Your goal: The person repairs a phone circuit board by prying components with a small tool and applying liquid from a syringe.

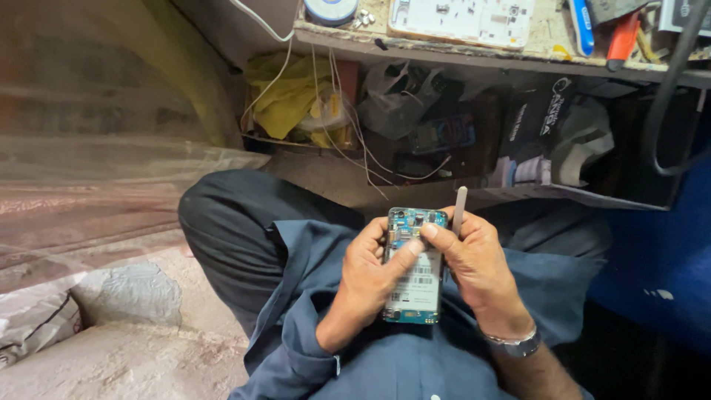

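— In the lap, over a blue shirt (385, 355): an opened phone (413, 267), back cover off, circuit board and white-labelled battery showing. Gripped how?

— Clasped along its left edge by the left hand (366, 278), thumb laid across the battery, other fingers curled behind and out of sight. Pressed at the top by the right hand (474, 263), thumb tip on the board near the upper edge.

— Anything else in the right hand?

— A slim pale tool (459, 211), pinched between the fingers and pointing upward past the phone's top right corner. Touching the phone or not: cannot tell.

— Around the wrists?

— A metal watch (515, 344) on the right; a buttoned blue cuff on the left. Dark trousers (229, 230) on a raised knee to the left.

— Farther out?

— Ahead, a worn wooden bench (518, 63). On top, a white phone frame (463, 18), a round reel (331, 9), and blue and orange tool handles (603, 30). Beneath, a cluttered shelf: yellow cloth (285, 92), clear plastic bags (392, 96), thin white wires (348, 141) trailing down, a dark printed bag (541, 118). At the left, rough stone floor (111, 355) under a filmy sheet.
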